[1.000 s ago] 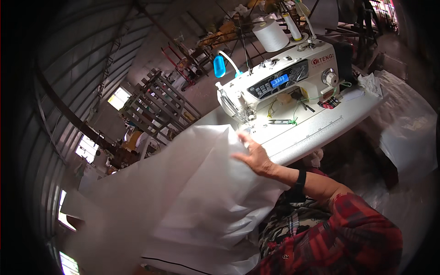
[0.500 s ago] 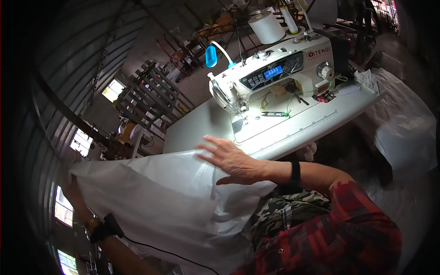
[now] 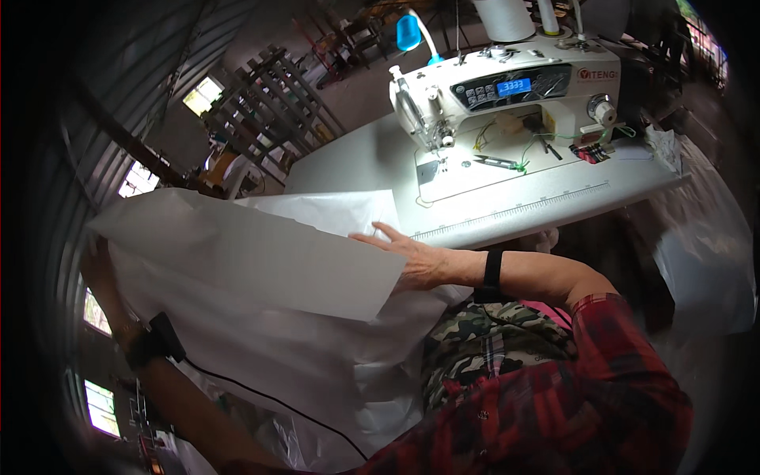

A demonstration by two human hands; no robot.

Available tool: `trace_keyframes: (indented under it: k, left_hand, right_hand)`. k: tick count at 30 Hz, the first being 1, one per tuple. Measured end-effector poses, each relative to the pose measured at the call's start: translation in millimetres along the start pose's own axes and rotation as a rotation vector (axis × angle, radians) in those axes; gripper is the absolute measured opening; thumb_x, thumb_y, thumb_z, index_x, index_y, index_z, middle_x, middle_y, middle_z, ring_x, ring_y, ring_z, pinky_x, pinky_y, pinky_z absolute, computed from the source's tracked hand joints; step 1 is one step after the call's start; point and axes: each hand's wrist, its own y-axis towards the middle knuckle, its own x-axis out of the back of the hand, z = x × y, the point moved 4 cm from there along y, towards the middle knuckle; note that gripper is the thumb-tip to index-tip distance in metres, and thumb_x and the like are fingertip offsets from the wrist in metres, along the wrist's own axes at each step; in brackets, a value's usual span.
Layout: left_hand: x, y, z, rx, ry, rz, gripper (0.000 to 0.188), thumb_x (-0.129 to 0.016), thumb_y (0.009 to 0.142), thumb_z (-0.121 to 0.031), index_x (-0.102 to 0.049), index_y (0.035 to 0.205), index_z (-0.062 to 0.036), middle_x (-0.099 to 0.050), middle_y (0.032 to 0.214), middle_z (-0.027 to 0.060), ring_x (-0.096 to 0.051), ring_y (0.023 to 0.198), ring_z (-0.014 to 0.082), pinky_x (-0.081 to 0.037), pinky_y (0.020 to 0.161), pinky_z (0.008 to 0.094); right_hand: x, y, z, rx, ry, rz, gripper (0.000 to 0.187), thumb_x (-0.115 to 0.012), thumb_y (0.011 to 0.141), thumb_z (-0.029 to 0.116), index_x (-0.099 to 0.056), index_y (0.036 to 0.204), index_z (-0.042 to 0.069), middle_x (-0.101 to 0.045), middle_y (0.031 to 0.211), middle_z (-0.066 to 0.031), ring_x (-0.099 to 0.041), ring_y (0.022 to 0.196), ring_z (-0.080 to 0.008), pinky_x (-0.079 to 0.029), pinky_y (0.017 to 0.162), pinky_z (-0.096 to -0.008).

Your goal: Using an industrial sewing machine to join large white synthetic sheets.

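A large white plastic sheet point(image 3: 261, 253) spreads over my lap and onto the front left of the sewing machine's table point(image 3: 348, 158), with a loose flap folded up towards me. At its far left edge my left hand point(image 3: 100, 273) grips the sheet; its fingers are dim and partly hidden. My right hand point(image 3: 416, 260) rests at the flap's right end, fingers stretched out and apart over the part of the sheet on the table. The flap covers my right thumb and lower palm. Right of this hand stands the white sewing machine point(image 3: 507, 91), its lamp lit over the needle area.
Tweezers point(image 3: 497, 162) and green thread lie on the machine bed. A white thread cone point(image 3: 505, 20) stands behind. Glossy white sheeting point(image 3: 704, 237) hangs off the table's right end. A black cable point(image 3: 269, 400) runs from my left wrist across the sheet. A grey rack point(image 3: 273, 111) stands beyond the table.
The sheet's flap has lifted and folded across, now overlapping my right hand. My right hand has shifted slightly right and down, and my left hand up and left. The view has shifted, too.
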Motion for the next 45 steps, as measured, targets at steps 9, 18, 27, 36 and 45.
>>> trace_keyframes:
  k: [9,18,27,36,45]
  left_hand:
    - [-3.8,1.5,32.8,0.04,-0.01,0.04,0.053,-0.06,0.091,-0.043,-0.062,0.127,-0.004,-0.065,0.116,0.026,-0.062,0.109,0.0427,-0.047,0.093,0.0445]
    - [21.0,1.6,46.8,0.08,0.195,0.118,0.054,-0.057,0.093,-0.043,-0.06,0.131,-0.0038,-0.064,0.124,0.0209,-0.062,0.113,0.037,-0.046,0.096,0.0419]
    - [-99.2,-55.5,47.0,-0.265,0.13,0.22,0.039,-0.062,0.092,-0.029,-0.065,0.114,0.0026,-0.069,0.1,0.0241,-0.066,0.095,0.0392,-0.051,0.085,0.0446]
    - [-208.2,-206.5,-255.0,-0.131,-0.266,0.5,0.031,-0.073,0.08,-0.026,-0.067,0.083,0.0034,-0.067,0.079,0.023,-0.066,0.074,0.0408,-0.051,0.069,0.047]
    - [-216.4,-272.3,-280.9,-0.226,-0.219,0.67,0.026,-0.07,0.076,-0.017,-0.071,0.094,0.0022,-0.068,0.092,0.0266,-0.065,0.091,0.0431,-0.052,0.08,0.0483]
  right_hand:
    - [-36.9,25.3,11.3,-0.163,-0.106,-0.259,0.059,-0.054,0.089,0.032,-0.042,0.145,0.022,-0.03,0.154,-0.0102,-0.018,0.148,-0.0328,-0.015,0.117,-0.0622]
    - [-45.1,56.0,25.1,-0.088,0.298,-0.47,0.042,-0.048,0.095,0.024,-0.052,0.133,0.008,-0.052,0.135,-0.015,-0.042,0.132,-0.0328,-0.023,0.117,-0.0519]
    - [138.0,-53.5,116.5,0.372,1.065,-0.098,0.023,-0.061,0.093,0.022,-0.067,0.108,0.006,-0.067,0.094,-0.0125,-0.063,0.083,-0.0318,-0.051,0.067,-0.0429]
    - [66.3,-237.7,22.5,-0.831,0.607,-0.303,0.025,-0.064,0.086,0.022,-0.067,0.101,0.002,-0.066,0.086,-0.0058,-0.061,0.078,-0.0204,-0.049,0.071,-0.0371]
    - [112.4,-217.3,8.9,-1.039,-0.112,0.209,0.048,-0.067,0.085,0.048,-0.065,0.067,0.003,-0.063,0.06,-0.0172,-0.063,0.053,-0.0328,-0.05,0.056,-0.0396]
